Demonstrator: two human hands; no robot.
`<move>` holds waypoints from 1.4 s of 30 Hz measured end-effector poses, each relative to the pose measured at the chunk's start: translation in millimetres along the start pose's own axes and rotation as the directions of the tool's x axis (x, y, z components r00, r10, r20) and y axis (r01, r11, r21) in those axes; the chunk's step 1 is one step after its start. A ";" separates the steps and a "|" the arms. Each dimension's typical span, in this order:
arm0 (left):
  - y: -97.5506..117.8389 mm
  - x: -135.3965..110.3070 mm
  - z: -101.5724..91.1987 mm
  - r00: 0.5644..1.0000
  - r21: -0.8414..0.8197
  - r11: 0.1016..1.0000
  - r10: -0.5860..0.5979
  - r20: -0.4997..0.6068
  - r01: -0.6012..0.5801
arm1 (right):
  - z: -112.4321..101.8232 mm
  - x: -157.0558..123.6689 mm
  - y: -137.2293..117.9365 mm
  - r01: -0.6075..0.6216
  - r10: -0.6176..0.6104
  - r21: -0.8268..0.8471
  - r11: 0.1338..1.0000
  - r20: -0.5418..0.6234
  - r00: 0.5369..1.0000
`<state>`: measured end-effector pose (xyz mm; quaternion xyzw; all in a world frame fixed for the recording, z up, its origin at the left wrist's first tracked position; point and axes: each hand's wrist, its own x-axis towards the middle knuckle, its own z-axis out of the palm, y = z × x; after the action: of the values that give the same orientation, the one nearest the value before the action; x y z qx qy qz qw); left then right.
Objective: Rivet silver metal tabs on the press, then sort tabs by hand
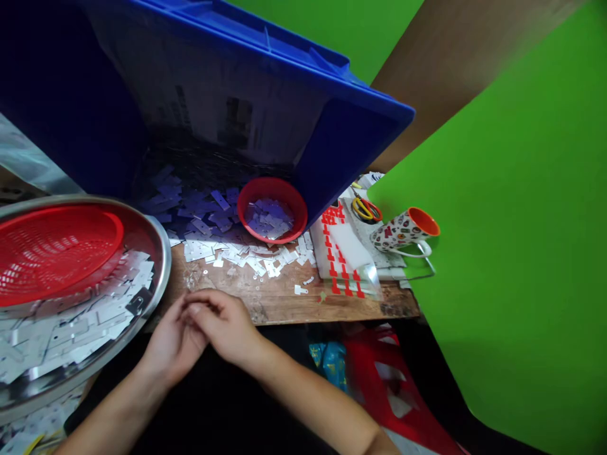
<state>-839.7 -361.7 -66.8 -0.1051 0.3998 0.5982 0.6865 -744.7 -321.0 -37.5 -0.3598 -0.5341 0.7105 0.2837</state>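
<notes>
My left hand [174, 346] and my right hand [226, 325] meet at the front edge of the wooden table [284, 303]. Their curled fingers press together, and whatever lies between them, if anything, is hidden. Close by on the left is a wide metal basin [164, 253] full of flat silvery metal pieces [95, 328], with a red perforated basket [57, 246] resting on them. Beyond my hands, more small metal plates [208, 246] lie scattered on the tabletop. Among these sits a red bowl [301, 215] holding similar pieces.
A large blue plastic bin [351, 145] lies on its side over the back of the table. To the right are a clear sheet with red shapes [339, 265], yellow-and-red-handled scissors [366, 210] and a patterned mug [393, 230]. A green wall [521, 253] bounds the right side.
</notes>
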 end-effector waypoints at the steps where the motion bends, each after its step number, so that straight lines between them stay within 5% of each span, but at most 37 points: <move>1: 1.8 -1.6 1.7 1.000 -0.021 1.000 -0.003 0.026 0.004 | -11.6 -3.6 3.8 0.001 -0.004 -0.058 0.998 -0.055 0.998; 4: 4.2 -5.0 8.2 0.988 -0.055 0.997 -0.054 0.146 0.062 | -55.4 -7.3 8.9 0.018 -0.119 -0.375 0.927 -0.246 0.962; 8: 3.0 -4.1 14.3 0.980 -0.067 0.992 -0.096 0.176 0.109 | -100.6 6.0 3.3 -0.109 -0.273 -0.872 0.477 -0.265 0.925; 11: 2.1 -1.5 15.7 0.979 -0.077 0.990 -0.106 0.176 0.121 | -108.8 17.6 2.5 -0.210 -0.246 -0.957 0.200 -0.256 0.935; 13: 2.0 -0.3 15.4 0.972 -0.083 0.987 -0.115 0.203 0.134 | -106.8 21.6 5.2 -0.233 -0.235 -0.963 0.132 -0.259 0.937; 16: 2.3 0.7 13.5 0.966 -0.081 0.985 -0.131 0.224 0.152 | -104.6 24.2 9.8 -0.237 -0.237 -0.952 0.193 -0.279 0.931; 21: 3.2 1.8 10.9 0.969 -0.072 0.987 -0.128 0.209 0.146 | -108.7 26.8 13.6 -0.140 -0.249 -0.833 0.536 -0.314 0.916; 26: -3.6 3.0 14.7 0.991 0.063 0.995 -0.080 0.106 0.073 | -94.2 17.0 15.6 -0.122 0.021 -0.274 0.954 -0.344 0.939; 31: -12.8 1.1 21.1 0.999 0.147 0.989 0.031 -0.045 -0.024 | -70.9 0.3 13.9 -0.222 0.253 0.146 0.964 -0.239 0.938; 42: -6.9 -6.4 24.2 0.992 0.205 0.975 0.102 -0.068 -0.086 | -66.8 -10.1 10.9 -0.206 0.277 0.293 0.934 -0.225 0.934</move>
<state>-823.0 -353.2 -48.9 -0.0391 0.4897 0.5818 0.6482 -684.6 -294.8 -57.4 -0.4731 -0.3432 0.7511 0.3070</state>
